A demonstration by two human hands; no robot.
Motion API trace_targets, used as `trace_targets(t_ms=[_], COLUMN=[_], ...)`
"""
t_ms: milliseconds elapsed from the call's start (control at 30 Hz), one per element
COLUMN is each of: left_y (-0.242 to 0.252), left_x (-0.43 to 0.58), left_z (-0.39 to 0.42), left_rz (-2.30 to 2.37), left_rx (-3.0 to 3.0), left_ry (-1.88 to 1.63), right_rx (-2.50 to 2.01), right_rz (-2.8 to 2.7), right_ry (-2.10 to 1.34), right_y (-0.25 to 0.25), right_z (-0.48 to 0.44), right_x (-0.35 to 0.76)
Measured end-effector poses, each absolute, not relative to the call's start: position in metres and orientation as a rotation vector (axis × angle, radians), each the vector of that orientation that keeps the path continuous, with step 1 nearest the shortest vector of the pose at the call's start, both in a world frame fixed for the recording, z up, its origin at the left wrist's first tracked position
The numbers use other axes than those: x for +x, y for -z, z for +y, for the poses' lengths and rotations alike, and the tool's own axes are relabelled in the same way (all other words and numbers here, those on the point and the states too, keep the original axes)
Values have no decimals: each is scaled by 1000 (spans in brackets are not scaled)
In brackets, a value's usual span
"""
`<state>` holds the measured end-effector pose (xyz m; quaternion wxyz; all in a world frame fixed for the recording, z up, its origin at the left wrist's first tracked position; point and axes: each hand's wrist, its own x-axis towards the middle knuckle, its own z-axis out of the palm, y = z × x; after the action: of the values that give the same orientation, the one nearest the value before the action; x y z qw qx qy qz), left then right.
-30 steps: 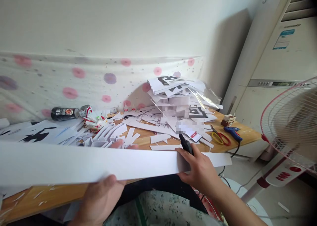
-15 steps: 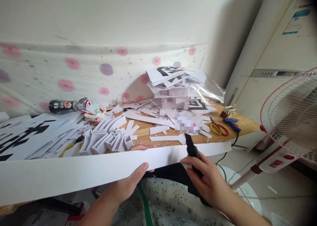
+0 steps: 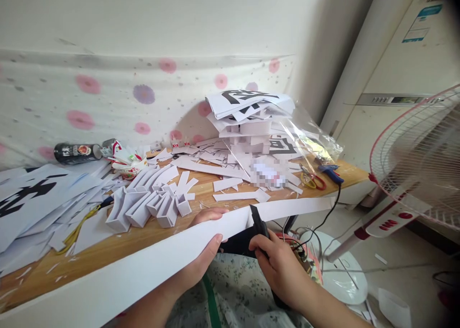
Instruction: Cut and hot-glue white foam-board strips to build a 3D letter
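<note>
A long white strip (image 3: 143,265) stretches from the lower left to the table's right side. My left hand (image 3: 204,251) is closed around its middle, with the thumb on the near face and the fingers behind. In my right hand (image 3: 276,261) is a black flat-jawed tool (image 3: 261,225), its kind unclear. The tool's narrow end lies across the strip, right of my left hand, where the strip has a slight bend. White curved and angled pieces (image 3: 143,201) stand on the table behind my left hand.
A wooden table (image 3: 201,194) carries paper sheets (image 3: 46,208), white scraps, a black can (image 3: 77,153), a tub (image 3: 131,169) and a paper stack (image 3: 247,105). Scissors (image 3: 312,180) and a blue glue gun (image 3: 330,173) lie at right. A fan (image 3: 420,175) stands beside the table.
The strip's left end has swung down toward me. The tool has moved left along the strip, closer to my left hand, and now crosses it. My view has shifted slightly right.
</note>
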<state>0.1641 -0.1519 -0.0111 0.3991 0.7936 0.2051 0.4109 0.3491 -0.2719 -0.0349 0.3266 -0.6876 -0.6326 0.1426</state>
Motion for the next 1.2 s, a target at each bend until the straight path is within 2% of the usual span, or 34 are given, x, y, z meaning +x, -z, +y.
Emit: trace_targets(t_ms=[367, 500, 633, 767, 867, 967, 1200], left_y=[27, 27, 26, 24, 19, 14, 1], left_x=[170, 172, 171, 169, 169, 168, 167], left_z=[-143, -133, -128, -132, -141, -152, -172], left_rz=[661, 692, 718, 656, 628, 574, 518], left_rx=[1794, 1632, 1542, 1510, 1453, 1404, 1289], left_ry=[-1014, -1005, -1012, -1010, -1025, -1002, -997], right_rx=[-1939, -1795, -1654, -1882, -2032, -1998, -1681], right_rz=[-1752, -1897, -1754, -1663, -1843, -1946, -1749], right_ry=[-515, -548, -186, 261, 384, 339, 52], right_y=[59, 68, 70, 49, 29, 20, 21], right_z=[-280, -290, -295, -278, -259, -245, -244], right_x=[345, 354, 381, 415, 422, 412, 403])
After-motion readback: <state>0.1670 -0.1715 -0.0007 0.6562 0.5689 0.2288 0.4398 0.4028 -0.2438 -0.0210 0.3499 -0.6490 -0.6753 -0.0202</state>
